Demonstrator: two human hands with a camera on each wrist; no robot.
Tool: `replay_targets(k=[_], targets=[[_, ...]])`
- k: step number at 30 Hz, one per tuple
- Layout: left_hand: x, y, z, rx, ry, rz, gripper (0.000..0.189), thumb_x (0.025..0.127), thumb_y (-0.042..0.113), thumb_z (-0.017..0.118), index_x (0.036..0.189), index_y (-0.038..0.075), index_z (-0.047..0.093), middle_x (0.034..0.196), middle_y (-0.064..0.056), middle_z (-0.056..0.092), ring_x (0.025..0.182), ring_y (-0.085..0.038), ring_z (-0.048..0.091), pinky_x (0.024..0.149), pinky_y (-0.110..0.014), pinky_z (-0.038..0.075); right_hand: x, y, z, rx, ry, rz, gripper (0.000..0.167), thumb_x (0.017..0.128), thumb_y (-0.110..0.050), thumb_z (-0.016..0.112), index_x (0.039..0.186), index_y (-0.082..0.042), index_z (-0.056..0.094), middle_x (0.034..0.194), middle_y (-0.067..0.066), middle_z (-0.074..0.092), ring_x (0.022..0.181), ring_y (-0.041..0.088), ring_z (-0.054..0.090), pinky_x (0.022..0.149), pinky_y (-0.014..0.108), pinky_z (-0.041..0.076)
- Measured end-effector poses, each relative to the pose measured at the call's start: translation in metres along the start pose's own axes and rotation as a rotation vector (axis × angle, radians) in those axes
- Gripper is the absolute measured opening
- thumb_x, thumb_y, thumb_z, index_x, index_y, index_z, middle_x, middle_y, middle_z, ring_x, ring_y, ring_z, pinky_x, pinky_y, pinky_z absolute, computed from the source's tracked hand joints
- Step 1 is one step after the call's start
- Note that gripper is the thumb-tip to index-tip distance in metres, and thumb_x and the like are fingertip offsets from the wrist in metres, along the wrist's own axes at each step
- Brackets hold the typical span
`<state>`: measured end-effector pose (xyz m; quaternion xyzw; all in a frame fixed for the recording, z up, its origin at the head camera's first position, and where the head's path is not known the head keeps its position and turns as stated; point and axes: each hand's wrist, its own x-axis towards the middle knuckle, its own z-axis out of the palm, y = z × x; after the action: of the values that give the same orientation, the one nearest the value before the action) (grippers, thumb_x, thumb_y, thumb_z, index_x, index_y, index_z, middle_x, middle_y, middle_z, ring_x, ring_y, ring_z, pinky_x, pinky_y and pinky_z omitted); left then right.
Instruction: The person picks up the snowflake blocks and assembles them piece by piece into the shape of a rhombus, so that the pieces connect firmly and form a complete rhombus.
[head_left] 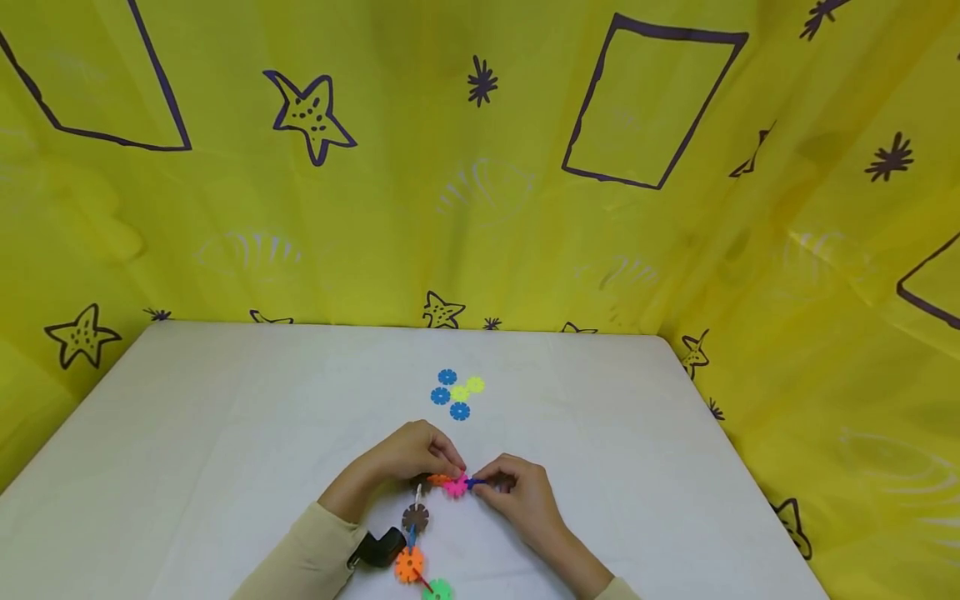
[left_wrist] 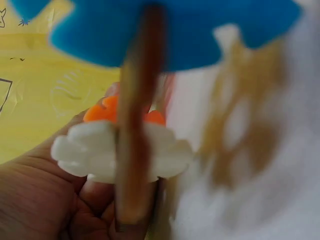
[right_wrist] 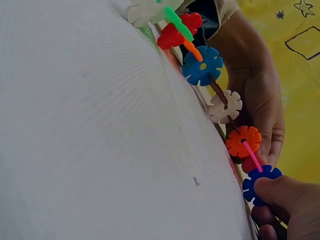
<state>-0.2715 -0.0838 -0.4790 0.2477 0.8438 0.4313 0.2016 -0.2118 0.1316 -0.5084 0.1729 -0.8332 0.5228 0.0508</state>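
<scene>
Disc chain (head_left: 416,518) on the worktop (head_left: 225,433), its dark blue disc (head_left: 474,482) against the pink disc (head_left: 455,487), between both hands.
Risk: a push out of line with the slot could twist the pink disc or pop a neighbouring joint. Left hand (head_left: 416,450): narrow, pinching the chain at or beside the pink disc; exact contact unclear. Right hand (head_left: 521,490): thumb and fingers closed on the dark blue disc.

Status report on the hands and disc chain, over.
Left hand pinching chain near pink disc. Right hand pinching dark blue disc, against pink. Loose discs beyond hands, apparently not blocking.
</scene>
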Motion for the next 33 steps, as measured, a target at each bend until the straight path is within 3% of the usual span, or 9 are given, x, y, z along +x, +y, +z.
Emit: replay_targets(k=[12, 19, 22, 27, 33], targets=[[0.001, 0.001, 0.004, -0.001, 0.061, -0.036, 0.005, 0.083, 0.018, 0.079, 0.086, 0.014, 0.080, 0.073, 0.004, 0.072, 0.061, -0.006, 0.053, 0.052, -0.019, 0.041, 0.002, -0.002, 0.003, 0.032, 0.001, -0.043, 0.010, 0.079, -0.003, 0.080, 0.086, -0.009, 0.076, 0.082, 0.006, 0.073, 0.070, 0.007, 0.064, 0.064, 0.022, 0.056], [0.000, 0.000, 0.004, -0.020, 0.062, -0.073, 0.007, 0.084, 0.020, 0.079, 0.087, 0.014, 0.080, 0.074, 0.004, 0.073, 0.066, -0.007, 0.054, 0.056, -0.020, 0.042, 0.000, -0.001, 0.001, 0.035, -0.005, 0.005, 0.011, 0.079, -0.007, 0.081, 0.088, -0.011, 0.077, 0.084, 0.004, 0.073, 0.072, 0.005, 0.066, 0.068, 0.021, 0.057], [0.000, -0.001, 0.003, -0.033, 0.049, -0.074, 0.009, 0.084, 0.021, 0.078, 0.088, 0.014, 0.080, 0.075, 0.004, 0.073, 0.066, -0.007, 0.054, 0.057, -0.020, 0.042, -0.003, 0.000, -0.003, 0.058, -0.013, 0.079, 0.014, 0.079, -0.011, 0.082, 0.093, -0.011, 0.077, 0.087, 0.002, 0.074, 0.075, 0.005, 0.067, 0.070, 0.021, 0.058], [-0.001, -0.003, 0.001, -0.057, 0.038, -0.071, 0.010, 0.084, 0.021, 0.078, 0.089, 0.013, 0.079, 0.076, 0.004, 0.073, 0.064, -0.006, 0.052, 0.055, -0.019, 0.041, -0.017, -0.006, -0.013, 0.180, -0.067, 0.295, 0.018, 0.083, -0.014, 0.080, 0.096, -0.003, 0.075, 0.085, 0.007, 0.074, 0.071, 0.008, 0.068, 0.066, 0.021, 0.058], [-0.005, -0.003, -0.001, -0.057, 0.040, -0.076, 0.010, 0.084, 0.022, 0.079, 0.088, 0.013, 0.079, 0.080, 0.004, 0.074, 0.066, -0.006, 0.051, 0.055, -0.019, 0.040, -0.035, -0.026, -0.012, 0.415, -0.342, 0.485, 0.021, 0.088, -0.012, 0.074, 0.099, 0.006, 0.073, 0.083, 0.016, 0.074, 0.070, 0.013, 0.071, 0.065, 0.025, 0.060]])
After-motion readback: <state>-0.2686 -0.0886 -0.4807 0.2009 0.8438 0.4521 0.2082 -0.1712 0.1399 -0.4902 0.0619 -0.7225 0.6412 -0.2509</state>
